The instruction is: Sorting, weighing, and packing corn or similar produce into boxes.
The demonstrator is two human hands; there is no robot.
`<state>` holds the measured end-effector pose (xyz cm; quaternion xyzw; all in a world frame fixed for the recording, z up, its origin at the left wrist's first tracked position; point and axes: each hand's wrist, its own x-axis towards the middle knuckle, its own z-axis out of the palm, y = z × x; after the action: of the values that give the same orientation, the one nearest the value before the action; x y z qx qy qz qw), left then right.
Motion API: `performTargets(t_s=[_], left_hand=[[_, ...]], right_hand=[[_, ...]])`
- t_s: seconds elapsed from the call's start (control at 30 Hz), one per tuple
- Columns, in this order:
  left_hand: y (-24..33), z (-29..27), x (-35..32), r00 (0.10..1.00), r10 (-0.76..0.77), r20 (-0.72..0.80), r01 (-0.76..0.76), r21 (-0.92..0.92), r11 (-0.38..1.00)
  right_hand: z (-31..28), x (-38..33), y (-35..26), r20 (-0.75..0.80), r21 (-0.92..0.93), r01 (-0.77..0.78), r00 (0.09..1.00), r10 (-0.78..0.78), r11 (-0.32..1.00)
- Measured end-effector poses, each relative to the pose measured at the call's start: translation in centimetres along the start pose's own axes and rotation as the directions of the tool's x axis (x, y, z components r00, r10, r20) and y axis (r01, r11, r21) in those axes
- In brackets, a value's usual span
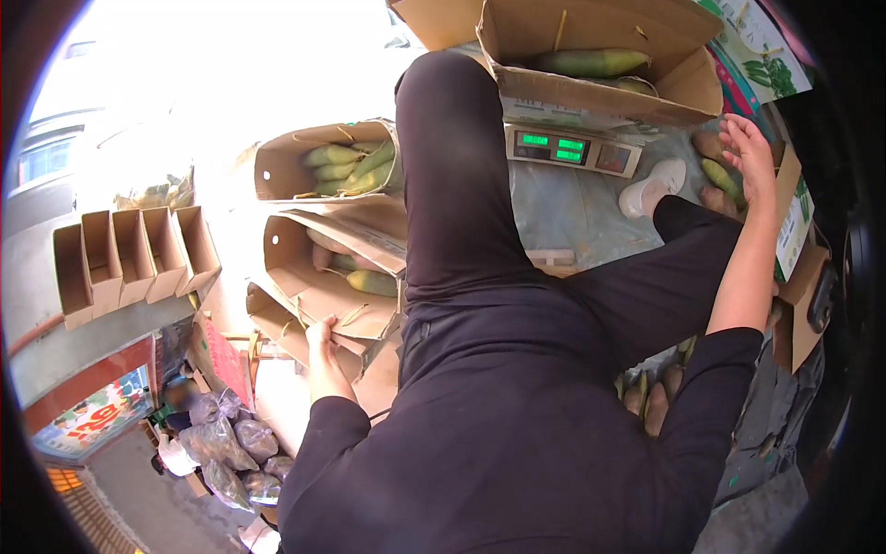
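Note:
My left hand (323,349) grips the lower edge of an open cardboard box (305,297), its fingers partly hidden. Inside that box lie long green radishes (371,283) and some reddish ones. My right hand (752,157) is raised on the right with its fingers apart and nothing in it, close to a green radish (722,182) and pinkish roots (718,201). Ahead of me, a larger open box (600,92) with green radishes (595,63) rests on a digital scale (572,150) with lit green displays.
Another box (281,175) of green radishes stands at the left, beyond the one I touch. Several empty cartons (134,254) line up farther left. Filled plastic bags (221,441) are heaped at the lower left. More roots (655,406) lie beside my right thigh.

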<state>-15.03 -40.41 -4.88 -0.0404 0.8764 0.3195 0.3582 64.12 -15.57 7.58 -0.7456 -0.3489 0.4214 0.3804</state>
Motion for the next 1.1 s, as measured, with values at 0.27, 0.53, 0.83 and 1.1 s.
performTargets(t_s=[0.27,0.53,0.83,1.1], left_hand=[[-3.0,-2.8,-0.5,0.999,-0.039,-0.014,0.039,-0.012,0.999],[1.8,-0.3,-4.9,0.994,-0.047,-0.100,0.093,0.527,0.844],[15.1,7.7,-7.2,0.412,0.801,0.434,-0.545,0.822,-0.165],[18.8,22.5,-6.4,0.406,0.338,0.849,-0.589,0.526,-0.613]], right_hand=[[0.2,0.1,-0.6,0.030,0.002,0.016,0.999,-0.016,1.000],[0.5,0.0,-0.9,0.019,0.002,0.030,0.999,-0.030,1.000],[0.6,0.0,-0.6,-0.030,0.052,0.073,0.997,-0.072,0.996],[0.3,-1.3,-0.7,-0.112,0.048,0.119,0.987,-0.113,0.992]])
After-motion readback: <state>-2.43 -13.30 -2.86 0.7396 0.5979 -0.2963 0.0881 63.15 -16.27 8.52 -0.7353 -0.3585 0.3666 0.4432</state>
